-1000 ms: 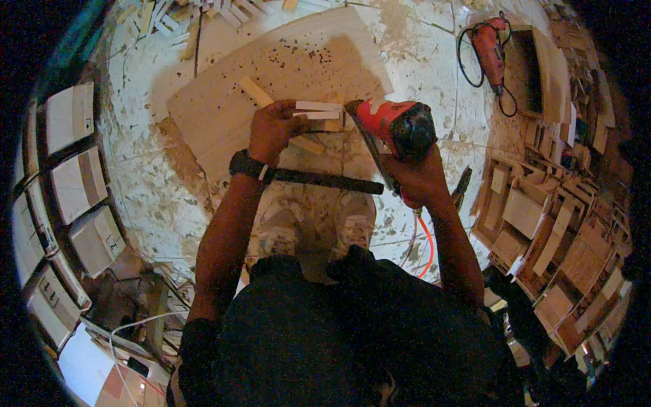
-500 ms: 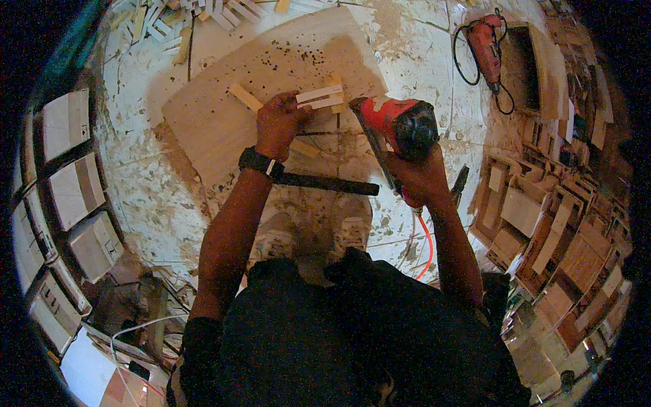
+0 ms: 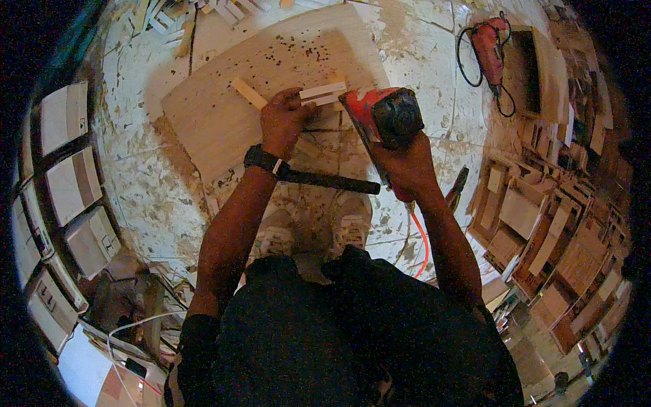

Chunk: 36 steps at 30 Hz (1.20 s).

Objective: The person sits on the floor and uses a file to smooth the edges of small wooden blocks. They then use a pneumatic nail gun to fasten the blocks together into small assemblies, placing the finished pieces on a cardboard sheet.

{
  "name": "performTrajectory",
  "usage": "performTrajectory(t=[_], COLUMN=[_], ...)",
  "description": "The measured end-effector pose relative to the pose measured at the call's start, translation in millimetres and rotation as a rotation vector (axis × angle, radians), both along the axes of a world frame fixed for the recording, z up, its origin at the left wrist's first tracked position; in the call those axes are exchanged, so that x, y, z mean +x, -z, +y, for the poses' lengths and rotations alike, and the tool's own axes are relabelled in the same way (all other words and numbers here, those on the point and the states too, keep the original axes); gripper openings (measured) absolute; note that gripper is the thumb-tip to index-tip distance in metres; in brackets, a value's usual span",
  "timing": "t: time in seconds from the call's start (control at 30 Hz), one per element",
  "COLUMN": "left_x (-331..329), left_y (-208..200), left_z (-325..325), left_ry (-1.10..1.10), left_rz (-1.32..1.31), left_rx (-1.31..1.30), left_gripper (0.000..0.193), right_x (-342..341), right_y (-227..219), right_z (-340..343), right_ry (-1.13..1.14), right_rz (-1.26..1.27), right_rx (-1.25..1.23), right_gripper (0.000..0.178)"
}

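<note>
My left hand (image 3: 280,123) is closed around the near end of pale wooden strips (image 3: 324,90), joined or laid together in a narrow frame. A watch is on that wrist. My right hand (image 3: 412,169) grips a red and black nail gun (image 3: 395,117), with an orange hose (image 3: 424,237) running from its handle. The gun's nose is right beside the strips' far right end; whether it touches them I cannot tell. Under both lies a brown wooden board (image 3: 217,102) on the tiled floor. Another light strip (image 3: 248,92) rests left of my left hand. A black bar (image 3: 336,182) lies nearer me.
A red corded power tool (image 3: 488,54) lies by an open wooden box (image 3: 532,74) at the far right. Stacked wooden pieces (image 3: 522,203) line the right side; pale panels (image 3: 71,186) stand at left. Loose strips (image 3: 230,10) are piled at the far edge. Dark specks dot the board.
My right hand has brought the nail gun leftward, closer to the end of the strips. My left hand, still holding the strips, has shifted slightly right.
</note>
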<state>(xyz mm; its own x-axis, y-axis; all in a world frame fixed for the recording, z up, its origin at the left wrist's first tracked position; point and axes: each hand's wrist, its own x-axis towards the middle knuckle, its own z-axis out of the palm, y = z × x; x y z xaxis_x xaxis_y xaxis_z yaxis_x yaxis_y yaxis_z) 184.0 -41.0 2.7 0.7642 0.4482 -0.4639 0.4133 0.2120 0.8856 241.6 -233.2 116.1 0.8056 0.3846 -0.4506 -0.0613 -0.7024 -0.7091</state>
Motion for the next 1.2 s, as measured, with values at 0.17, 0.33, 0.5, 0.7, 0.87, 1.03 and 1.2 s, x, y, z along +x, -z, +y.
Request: performTrajectory(t=[0.17,0.33,0.5,0.7,0.87,1.03,1.2], left_x=[1,1,1,1,2,1,-1], left_y=[2,4,-1,4,22,28,14], left_z=[-3,-4,-4,-5,1,3,7], left_ry=[-0.001,-0.027,-0.08,-0.072,0.135,-0.02,0.088], left_rz=[0.033,0.039,0.05,0.011,0.028,0.004,0.045], left_rx=[0.027,-0.024,-0.104,-0.095,0.277,-0.128,-0.092], left_gripper=[0.04,0.04,0.04,0.044,0.044,0.042,0.038], right_x=[-4,-5,-4,-5,-7,-7,0], right_y=[2,4,6,16,16,-3,-10], right_z=[4,4,4,5,11,2,-40], right_ry=[0.005,0.021,-0.026,-0.16,-0.029,0.126,0.289], right_rz=[-0.061,-0.02,-0.06,-0.195,-0.089,-0.063,-0.134], right_rx=[0.0,0.011,-0.013,-0.049,-0.121,0.019,-0.035], right_gripper=[0.026,0.024,0.022,0.024,0.026,0.026,0.025])
